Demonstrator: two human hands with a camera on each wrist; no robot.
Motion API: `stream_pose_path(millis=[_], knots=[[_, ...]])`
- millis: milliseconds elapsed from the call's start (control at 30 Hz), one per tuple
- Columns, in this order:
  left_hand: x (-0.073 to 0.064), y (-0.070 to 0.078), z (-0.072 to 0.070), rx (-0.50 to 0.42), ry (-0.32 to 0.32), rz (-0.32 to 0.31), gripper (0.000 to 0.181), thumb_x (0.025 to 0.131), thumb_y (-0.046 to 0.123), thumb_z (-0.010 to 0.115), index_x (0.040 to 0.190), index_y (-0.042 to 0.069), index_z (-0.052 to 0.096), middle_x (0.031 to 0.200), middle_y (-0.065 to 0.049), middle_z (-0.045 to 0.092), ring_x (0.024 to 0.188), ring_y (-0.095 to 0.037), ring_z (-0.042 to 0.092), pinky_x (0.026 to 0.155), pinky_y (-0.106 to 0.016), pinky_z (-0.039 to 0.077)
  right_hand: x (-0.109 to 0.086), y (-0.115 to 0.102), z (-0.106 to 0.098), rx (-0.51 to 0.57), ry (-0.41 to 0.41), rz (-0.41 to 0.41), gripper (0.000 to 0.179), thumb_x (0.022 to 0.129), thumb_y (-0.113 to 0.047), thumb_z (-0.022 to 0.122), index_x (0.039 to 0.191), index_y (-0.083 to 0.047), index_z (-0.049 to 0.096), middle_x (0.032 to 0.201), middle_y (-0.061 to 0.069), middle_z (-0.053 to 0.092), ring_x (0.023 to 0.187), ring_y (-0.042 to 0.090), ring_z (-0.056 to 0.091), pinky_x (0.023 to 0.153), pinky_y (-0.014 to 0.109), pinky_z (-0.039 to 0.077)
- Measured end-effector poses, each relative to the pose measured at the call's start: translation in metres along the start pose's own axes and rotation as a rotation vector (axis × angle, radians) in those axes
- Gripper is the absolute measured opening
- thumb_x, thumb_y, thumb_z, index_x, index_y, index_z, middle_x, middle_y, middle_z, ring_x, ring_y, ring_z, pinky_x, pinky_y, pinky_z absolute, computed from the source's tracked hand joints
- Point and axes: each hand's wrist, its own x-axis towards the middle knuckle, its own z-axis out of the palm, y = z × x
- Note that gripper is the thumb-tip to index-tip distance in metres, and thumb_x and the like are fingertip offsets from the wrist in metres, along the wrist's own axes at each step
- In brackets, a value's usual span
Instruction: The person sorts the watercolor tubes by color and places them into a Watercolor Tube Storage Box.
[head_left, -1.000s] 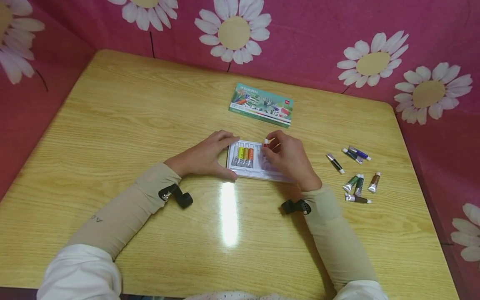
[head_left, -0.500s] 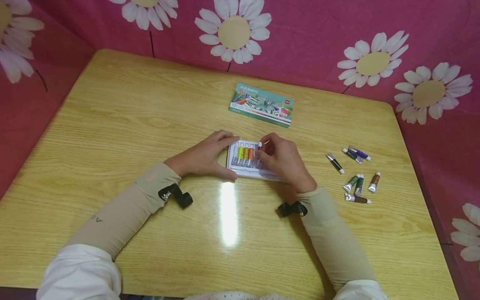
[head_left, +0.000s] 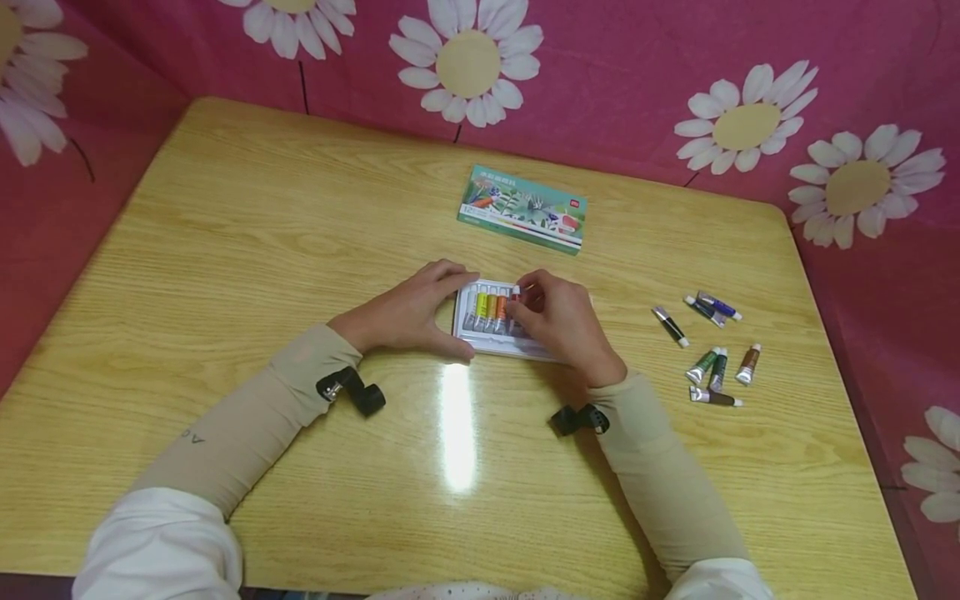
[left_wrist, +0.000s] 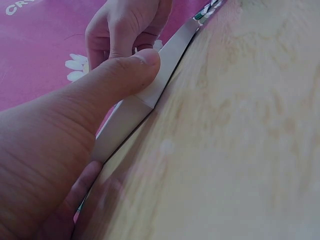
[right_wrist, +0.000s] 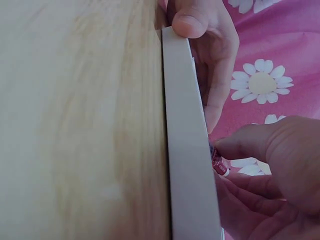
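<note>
A white plastic tray (head_left: pixel 495 345) lies on the wooden table in the head view. My left hand (head_left: pixel 420 310) holds its left end, thumb at the near edge and fingers at the far edge. Inside, a white-capped yellow paint tube (head_left: pixel 482 310) lies in a row with an ochre one, an orange one (head_left: pixel 502 312) and a pale one (head_left: pixel 471 308). My right hand (head_left: pixel 566 317) pinches a red paint tube (head_left: pixel 515 295) just right of the orange one, over the tray. The right wrist view shows that red tube's capped end between thumb and fingers; the hand hides much of the tray's right part.
A green cardboard paint box (head_left: pixel 522 208) lies behind the tray. Right of the hands are several loose tubes, among them a black one (head_left: pixel 670 327), a blue one (head_left: pixel 722 306), a green one (head_left: pixel 703 365) and a brown one (head_left: pixel 748 365).
The right hand has moved slightly left with the red paint tube, bringing it down beside the orange one. The left hand and tray have stayed put.
</note>
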Motion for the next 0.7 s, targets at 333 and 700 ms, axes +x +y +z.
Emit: stream_pose_path(millis=[333,700], knots=[[-0.0008,0.0017,-0.0011,-0.011,0.003,0.012,0.115,0.072,0.065,0.086,0.163,0.017,0.033,0.164,-0.004,0.034,0.153,-0.024,0.034,0.128,-0.046,0.032,-0.0011,-0.0033,0.0029,-0.024,0.018,0.004,0.038,0.095,-0.031,0.076,0.125,-0.009,0.064,0.099,0.008,0.071,0.087,0.022,0.061,0.078,0.031,0.051],[-0.0006,0.0008,-0.0014,-0.004,0.001,0.016,0.115,0.073,0.066,0.085,0.163,0.016,0.033,0.164,-0.005,0.034,0.153,-0.024,0.035,0.128,-0.046,0.032,-0.0019,-0.0063,0.0044,-0.064,0.043,0.019,0.039,0.096,-0.032,0.075,0.126,-0.007,0.069,0.102,0.008,0.074,0.087,0.022,0.061,0.077,0.030,0.050]])
